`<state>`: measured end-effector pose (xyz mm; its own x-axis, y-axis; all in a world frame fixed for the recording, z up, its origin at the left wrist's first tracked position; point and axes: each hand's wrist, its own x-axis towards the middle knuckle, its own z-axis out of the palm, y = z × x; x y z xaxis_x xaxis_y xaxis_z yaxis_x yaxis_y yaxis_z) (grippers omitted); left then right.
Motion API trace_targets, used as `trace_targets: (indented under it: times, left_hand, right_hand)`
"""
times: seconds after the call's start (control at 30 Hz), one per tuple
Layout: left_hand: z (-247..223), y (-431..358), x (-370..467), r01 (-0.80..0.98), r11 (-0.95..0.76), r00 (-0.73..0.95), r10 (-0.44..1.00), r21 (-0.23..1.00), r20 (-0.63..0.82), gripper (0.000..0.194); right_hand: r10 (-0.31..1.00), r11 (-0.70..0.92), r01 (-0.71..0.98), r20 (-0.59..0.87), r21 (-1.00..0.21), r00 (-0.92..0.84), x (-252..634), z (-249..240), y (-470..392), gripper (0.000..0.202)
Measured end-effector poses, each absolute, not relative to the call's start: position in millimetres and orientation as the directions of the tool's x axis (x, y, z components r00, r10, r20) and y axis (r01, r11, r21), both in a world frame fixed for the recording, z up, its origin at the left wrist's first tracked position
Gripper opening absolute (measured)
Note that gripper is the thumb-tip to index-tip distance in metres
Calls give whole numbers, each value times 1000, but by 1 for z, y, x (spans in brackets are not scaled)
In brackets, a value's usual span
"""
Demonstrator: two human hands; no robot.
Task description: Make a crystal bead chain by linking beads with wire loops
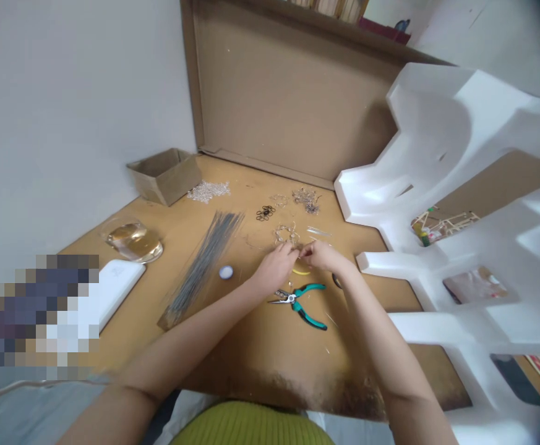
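Observation:
My left hand and my right hand meet over the middle of the table, fingertips pinched close together. Whatever lies between them is too small to make out. Just beyond the fingers rests a loose ring of beaded wire. A yellow curved piece shows under my hands. Nearer to me, open pliers with teal handles lie on the wood, jaws pointing left. A dark round object is partly hidden by my right wrist.
Left of my hands lie a bundle of grey wires and a small white round lid. Further left are a clear container and a white slab. A cardboard box, clear beads and black rings stand behind. White foam borders the right.

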<state>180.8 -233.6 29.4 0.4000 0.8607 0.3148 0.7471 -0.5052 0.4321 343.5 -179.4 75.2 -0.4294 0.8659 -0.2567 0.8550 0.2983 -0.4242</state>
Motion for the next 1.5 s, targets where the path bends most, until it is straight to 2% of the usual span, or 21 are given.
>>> trace_targets:
  times: [0.1, 0.2, 0.3, 0.47, 0.63, 0.73, 0.83, 0.9, 1.03, 1.23, 1.37, 1.5]
  left_hand:
    - [36, -221, 194, 765, -518, 443, 855, 383, 270, 23]
    - [42, -209, 199, 710, -520, 454, 854, 475, 255, 21]
    - [48, -197, 200, 682, -502, 459, 860, 532, 223, 15]
    - [55, -179, 194, 603, -434, 435, 882, 669, 180, 10]
    - [59, -174, 182, 439, -274, 458, 887, 856, 48, 7]
    - [64, -179, 176, 312, -199, 483, 875, 929, 25, 6]
    - [69, -187, 172, 89, -75, 500, 866, 993, 21, 7]
    - [71, -193, 171, 16, -7, 526, 851, 1000, -3, 10]
    - [76, -202, 168, 32, 23, 566, 824, 999, -37, 16]
    - [86, -214, 167, -77, -23, 542, 838, 997, 61, 20]
    - [97, -226, 167, -90, -60, 491, 866, 994, 97, 20]
    - [102, -232, 166, -62, -51, 498, 864, 997, 75, 19]
  right_hand:
    - [873, 315, 870, -244, -380, -423, 338, 82, -182, 11]
    - [890, 306, 885, -224, -352, -397, 337, 88, -179, 6]
    - [905, 274, 882, -208, -382, -372, 338, 91, -174, 5]
    - [899, 156, 796, -250, -586, -360, 343, 90, -169, 4]
    - [863, 11, 568, -280, -823, -422, 352, 90, -174, 5]
    - [848, -42, 429, -260, -902, -463, 357, 91, -177, 14]
    - [828, -82, 348, -259, -934, -497, 360, 95, -182, 25]
    - [808, -101, 336, -274, -936, -521, 361, 99, -185, 29]
    - [773, -122, 322, -293, -939, -563, 362, 107, -192, 29]
    - [801, -103, 203, -202, -974, -563, 358, 114, -205, 26]
    - [821, -98, 129, -154, -987, -550, 355, 116, -217, 24]
    - [838, -76, 163, -151, -984, -525, 354, 118, -224, 25]
